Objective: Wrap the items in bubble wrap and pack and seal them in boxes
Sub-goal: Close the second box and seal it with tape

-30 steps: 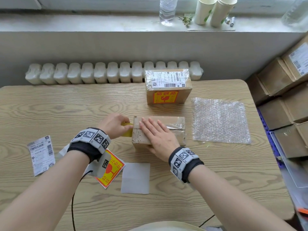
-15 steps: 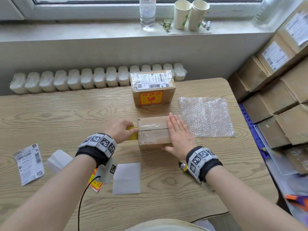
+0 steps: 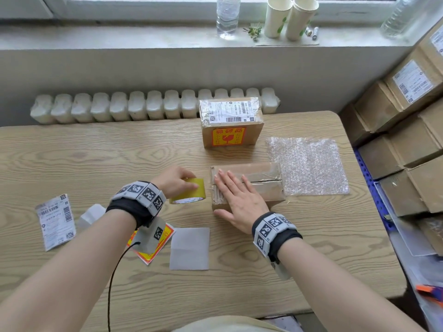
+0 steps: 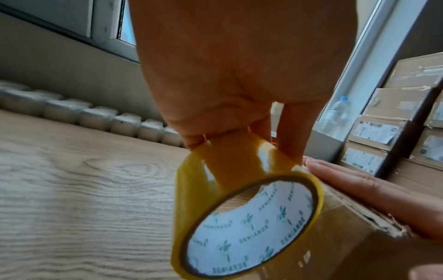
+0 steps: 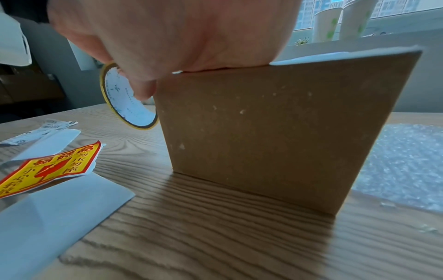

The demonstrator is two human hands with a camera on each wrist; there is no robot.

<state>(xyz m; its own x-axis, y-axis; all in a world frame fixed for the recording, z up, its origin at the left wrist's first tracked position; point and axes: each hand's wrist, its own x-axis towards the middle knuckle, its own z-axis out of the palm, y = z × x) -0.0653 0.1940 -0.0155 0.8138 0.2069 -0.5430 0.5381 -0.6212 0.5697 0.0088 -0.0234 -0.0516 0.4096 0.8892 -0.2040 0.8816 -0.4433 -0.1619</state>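
Centre of worktop [image 3: 96,152]: cardboard box [image 3: 261,188], right hand [image 3: 236,200] flat on its taped lid; left hand [image 3: 173,182] gripping packing-tape roll [image 3: 189,191] beside it. Risk: a slack strip wrinkles, or the light box slides.

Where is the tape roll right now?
In the head view the tape roll is in the left hand, just left of the box that the right hand presses.

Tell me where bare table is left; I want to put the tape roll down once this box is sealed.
The widest bare patch of table lies left of the labelled box, beyond the left hand gripping the tape roll. Another runs along the near edge, below the white backing sheet. It is crowded near the shipping label, and the bubble wrap fills the right.
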